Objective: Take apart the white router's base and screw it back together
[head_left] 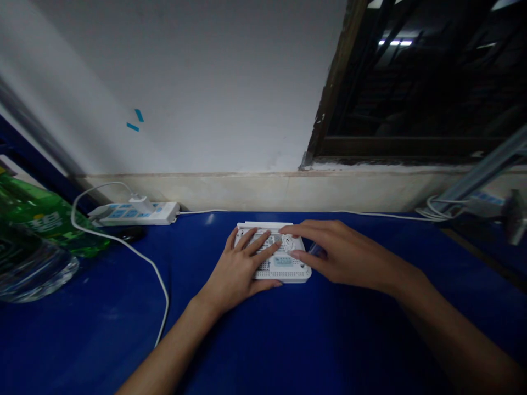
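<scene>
A flat white plastic router (282, 269) lies on the blue table top (230, 340), its vented underside with a pale blue label facing up. My left hand (241, 264) rests flat across its left half with the fingers spread, covering much of that side. From the right comes my right hand (335, 253), its extended fingertips touching the upper right of the device near a round raised part. Neither hand curls around an edge in a firm grip.
To the left, a white power strip (135, 214) with a plug sits by the wall, and its white cable (123, 249) loops across the table. A green bottle (43, 219) and a clear plastic bottle (31, 269) stand far left. A metal rail (481, 175) juts in at right.
</scene>
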Demonstrator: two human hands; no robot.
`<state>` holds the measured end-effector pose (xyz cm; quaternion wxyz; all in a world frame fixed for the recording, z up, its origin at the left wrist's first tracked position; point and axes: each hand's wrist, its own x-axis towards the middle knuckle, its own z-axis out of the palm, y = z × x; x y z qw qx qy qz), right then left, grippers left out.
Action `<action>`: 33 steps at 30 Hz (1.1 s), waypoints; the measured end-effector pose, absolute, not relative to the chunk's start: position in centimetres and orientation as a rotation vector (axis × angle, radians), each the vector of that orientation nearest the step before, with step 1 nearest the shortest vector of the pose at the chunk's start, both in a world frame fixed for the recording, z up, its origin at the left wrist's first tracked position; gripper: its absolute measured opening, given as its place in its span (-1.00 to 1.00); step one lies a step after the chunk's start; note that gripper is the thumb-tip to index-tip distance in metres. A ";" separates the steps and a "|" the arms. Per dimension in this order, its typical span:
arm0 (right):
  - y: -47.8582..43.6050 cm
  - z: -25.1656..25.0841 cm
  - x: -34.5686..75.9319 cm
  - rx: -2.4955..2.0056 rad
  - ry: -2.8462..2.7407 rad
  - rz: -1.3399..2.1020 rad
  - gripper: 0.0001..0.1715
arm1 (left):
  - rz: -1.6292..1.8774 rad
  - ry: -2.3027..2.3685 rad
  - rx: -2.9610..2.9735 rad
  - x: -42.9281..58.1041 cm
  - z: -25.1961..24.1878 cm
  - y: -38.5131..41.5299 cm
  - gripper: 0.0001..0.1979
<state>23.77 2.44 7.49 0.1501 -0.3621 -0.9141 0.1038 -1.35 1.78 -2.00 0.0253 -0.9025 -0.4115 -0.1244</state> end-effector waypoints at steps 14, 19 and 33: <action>2.6 7.3 23.5 -1.043 -2.639 0.287 -0.65 | -0.408 -1.266 -2.791 -1.4 -2.2 1.8 -0.19; 2.4 7.6 23.9 -0.991 -2.648 0.356 -0.33 | -0.387 -1.288 -2.790 -1.4 -2.0 1.7 -0.18; 2.4 7.5 23.7 -1.018 -2.633 0.296 -0.56 | -0.405 -1.287 -2.789 -1.4 -2.0 1.7 -0.19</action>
